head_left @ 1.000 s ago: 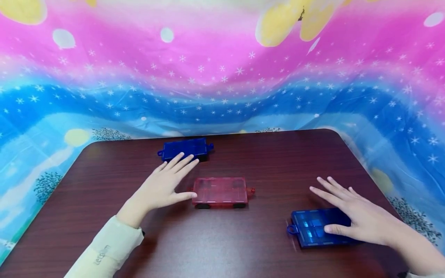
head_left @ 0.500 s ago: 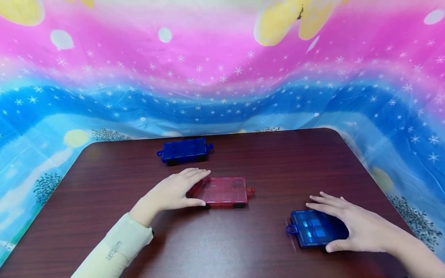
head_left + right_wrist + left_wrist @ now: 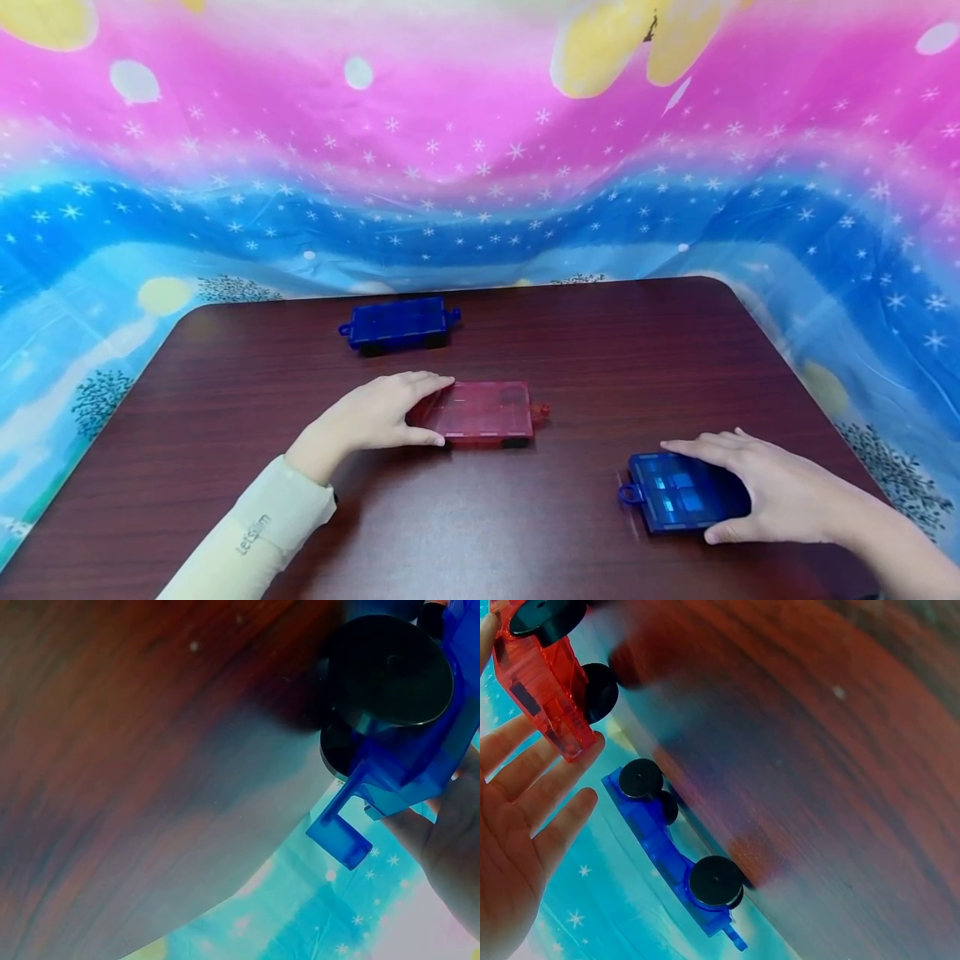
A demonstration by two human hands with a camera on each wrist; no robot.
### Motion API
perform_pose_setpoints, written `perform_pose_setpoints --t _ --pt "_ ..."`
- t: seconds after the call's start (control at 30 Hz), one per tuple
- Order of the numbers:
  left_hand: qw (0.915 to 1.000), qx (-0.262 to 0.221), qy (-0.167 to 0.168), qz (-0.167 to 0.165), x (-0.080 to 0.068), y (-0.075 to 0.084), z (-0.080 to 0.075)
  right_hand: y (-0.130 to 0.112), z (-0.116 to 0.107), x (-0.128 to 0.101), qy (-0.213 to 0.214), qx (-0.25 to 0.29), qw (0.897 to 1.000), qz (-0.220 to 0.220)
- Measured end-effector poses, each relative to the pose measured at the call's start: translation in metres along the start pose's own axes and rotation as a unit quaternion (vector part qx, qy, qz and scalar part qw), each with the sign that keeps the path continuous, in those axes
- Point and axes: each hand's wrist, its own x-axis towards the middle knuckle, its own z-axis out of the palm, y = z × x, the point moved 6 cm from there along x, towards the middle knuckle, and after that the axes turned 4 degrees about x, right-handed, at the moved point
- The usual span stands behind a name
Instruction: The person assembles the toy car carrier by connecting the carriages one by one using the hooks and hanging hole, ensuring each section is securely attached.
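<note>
**Two hands on toy cars at a dark desk**

A bright cloth (image 3: 480,167) of pink, blue and yellow with white stars hangs behind and around the desk (image 3: 480,533), whose top is dark reddish wood with rounded far corners.

The left arm comes in from the lower left in a pale sleeve (image 3: 247,542) with small lettering near the cuff. The right arm enters bare from the lower right.

Three flat, see-through plastic cars stand on the desk. The far blue car (image 3: 397,323) stands alone near the back edge, left of centre, well apart from both hands; the left wrist view shows its black wheels (image 3: 715,880) on the desk. The red car (image 3: 480,412) stands in the middle. The near blue car (image 3: 678,492) lies toward the front right, with a loop hitch (image 3: 627,497) on its left end.

The left hand (image 3: 375,417) is at the red car's left end, fingers (image 3: 427,383) curled over its far edge and thumb against its near edge, so it grips the car. In the left wrist view the fingertips touch the car's end.

The right hand (image 3: 780,492) covers the near blue car's right end, fingers over the far side, thumb (image 3: 723,533) at the near corner, gripping it. The right wrist view shows this car's black wheel (image 3: 390,671) and hitch (image 3: 341,832) close up.
</note>
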Motion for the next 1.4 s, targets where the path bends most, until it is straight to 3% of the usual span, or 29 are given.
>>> perform_pose_setpoints --t 0.67,1.4 --pt "0.9998 -0.015 0.002 -0.010 -0.007 -0.008 -0.001 -0.003 -0.005 0.007 -0.028 -0.016 0.999 0.025" --pt "0.9996 -0.014 -0.002 -0.024 -0.012 -0.008 0.001 -0.013 -0.025 0.041 0.021 -0.022 0.999 0.034"
